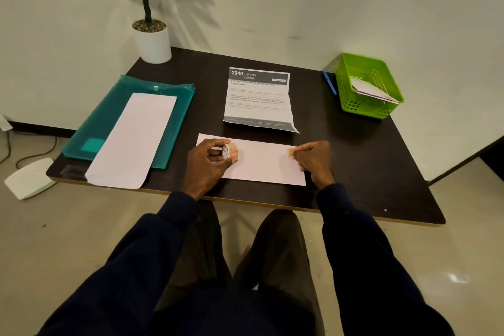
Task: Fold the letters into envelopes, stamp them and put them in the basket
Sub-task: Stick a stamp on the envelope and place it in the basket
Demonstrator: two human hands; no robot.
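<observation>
Both hands curled, left hand (211, 159) gripping, right hand (313, 158) pinching

An office corner is showing here: a dark bench (354, 161) is carrying a plastic folder (109, 123), printed letter (259, 101), pen (329, 83) and basket (365, 106), beside a potted plant (151, 35).
</observation>
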